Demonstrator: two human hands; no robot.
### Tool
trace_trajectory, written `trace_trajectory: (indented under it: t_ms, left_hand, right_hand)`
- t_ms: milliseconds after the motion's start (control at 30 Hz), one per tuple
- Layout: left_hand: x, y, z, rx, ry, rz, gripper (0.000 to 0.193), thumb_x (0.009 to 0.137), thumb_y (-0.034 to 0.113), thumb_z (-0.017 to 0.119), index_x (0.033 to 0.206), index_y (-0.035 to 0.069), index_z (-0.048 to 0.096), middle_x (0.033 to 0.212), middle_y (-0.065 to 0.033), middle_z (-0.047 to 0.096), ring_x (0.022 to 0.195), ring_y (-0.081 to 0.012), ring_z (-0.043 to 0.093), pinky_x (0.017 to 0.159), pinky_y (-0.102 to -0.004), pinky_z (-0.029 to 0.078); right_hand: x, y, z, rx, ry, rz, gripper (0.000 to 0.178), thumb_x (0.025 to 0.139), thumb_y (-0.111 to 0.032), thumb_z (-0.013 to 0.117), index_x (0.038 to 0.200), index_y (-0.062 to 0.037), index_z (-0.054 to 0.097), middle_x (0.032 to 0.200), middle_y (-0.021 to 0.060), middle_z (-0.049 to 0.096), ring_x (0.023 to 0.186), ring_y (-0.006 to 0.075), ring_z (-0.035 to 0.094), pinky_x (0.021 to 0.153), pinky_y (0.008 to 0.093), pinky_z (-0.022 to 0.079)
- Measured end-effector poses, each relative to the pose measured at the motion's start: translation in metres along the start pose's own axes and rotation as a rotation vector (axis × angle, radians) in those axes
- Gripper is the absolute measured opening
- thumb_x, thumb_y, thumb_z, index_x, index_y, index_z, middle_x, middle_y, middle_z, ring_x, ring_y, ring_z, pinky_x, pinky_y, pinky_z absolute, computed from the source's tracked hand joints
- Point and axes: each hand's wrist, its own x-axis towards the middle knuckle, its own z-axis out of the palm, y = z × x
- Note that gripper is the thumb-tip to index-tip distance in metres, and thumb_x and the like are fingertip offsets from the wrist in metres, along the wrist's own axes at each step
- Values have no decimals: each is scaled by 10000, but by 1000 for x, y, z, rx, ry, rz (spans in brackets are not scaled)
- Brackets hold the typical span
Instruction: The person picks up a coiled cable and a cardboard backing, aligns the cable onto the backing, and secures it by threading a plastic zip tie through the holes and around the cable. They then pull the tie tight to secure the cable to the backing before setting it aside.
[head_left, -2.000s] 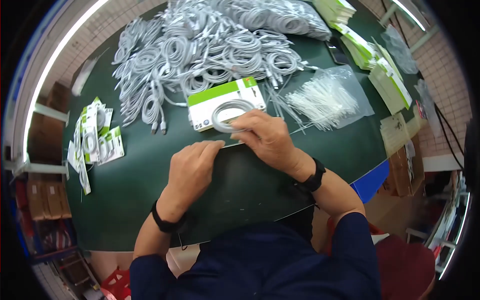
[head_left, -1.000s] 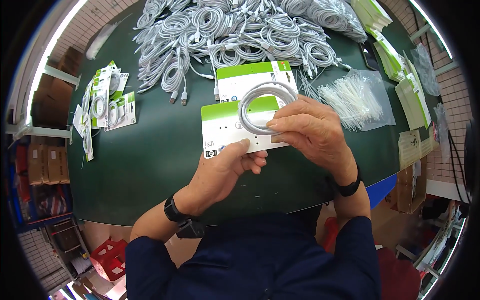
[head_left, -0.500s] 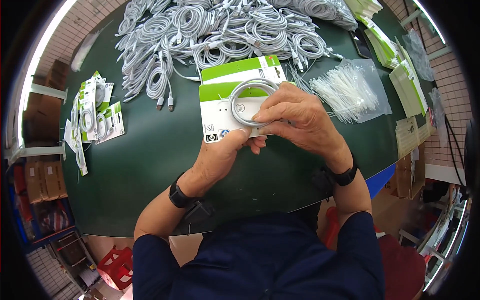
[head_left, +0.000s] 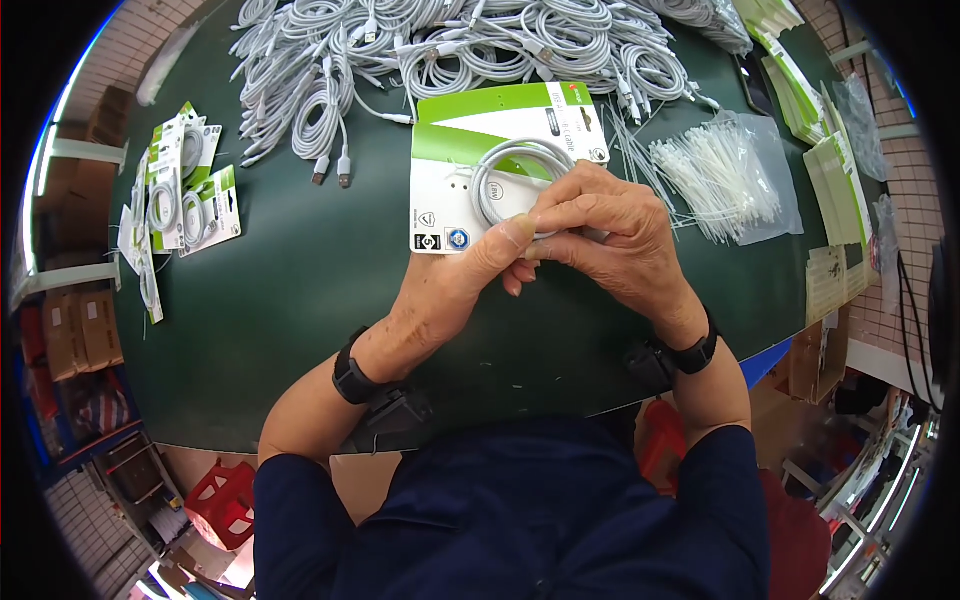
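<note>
Both my hands hold a green and white backing card (head_left: 470, 140) above the dark green table (head_left: 300, 300). A coiled white cable (head_left: 505, 170) lies on the card's face. My left hand (head_left: 455, 285) grips the card's lower edge, thumb pressed on the front. My right hand (head_left: 610, 235) covers the lower right part of the card and the coil, fingers curled over them. Each wrist wears a black band.
A heap of coiled white cables (head_left: 450, 40) fills the table's far side. A clear bag of white ties (head_left: 725, 175) lies to the right, stacked green and white cards (head_left: 800, 90) beyond it. Finished carded cables (head_left: 185, 190) lie at the left. Cardboard boxes (head_left: 80, 330) stand beside the table.
The card with the coil has been lifted off the table and held nearer to me in both hands. My left thumb now presses the card's front.
</note>
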Motion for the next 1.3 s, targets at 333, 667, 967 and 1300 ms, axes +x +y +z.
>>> trace_trajectory:
  t_ms: [333, 667, 967, 1300]
  left_hand:
    - [4, 5, 11, 84, 206, -116, 253, 996, 237, 627, 1063, -7, 625, 799, -57, 647, 585, -87, 600, 461, -218, 465]
    - [3, 5, 7, 66, 224, -79, 233, 993, 214, 611, 1069, -6, 602, 788, -48, 630, 570, -82, 578, 468, -223, 464]
    - [1, 7, 9, 62, 224, -122, 272, 1006, 254, 601, 1096, -1, 573, 771, -42, 610, 566, -79, 574, 473, -218, 458]
    - [4, 1, -2, 164, 156, -194, 376, 1033, 388, 580, 1067, 14, 570, 738, -38, 617, 538, -79, 584, 443, -200, 434]
  right_hand:
    - [-4, 2, 5, 13, -12, 24, 268, 746, 3, 850, 998, -63, 788, 970, 67, 725, 912, 184, 696, 756, 290, 573]
    - [-4, 2, 8, -47, 7, -72, 283, 739, -2, 859, 1000, -57, 764, 989, 93, 746, 892, 211, 686, 759, 318, 546]
    - [-6, 2, 13, -153, 32, -164, 253, 733, -12, 863, 956, -67, 756, 960, 83, 752, 835, 209, 657, 717, 315, 508]
    - [-5, 2, 15, -166, 10, -8, 251, 744, 35, 823, 956, -58, 725, 920, 77, 721, 872, 241, 669, 742, 337, 529]
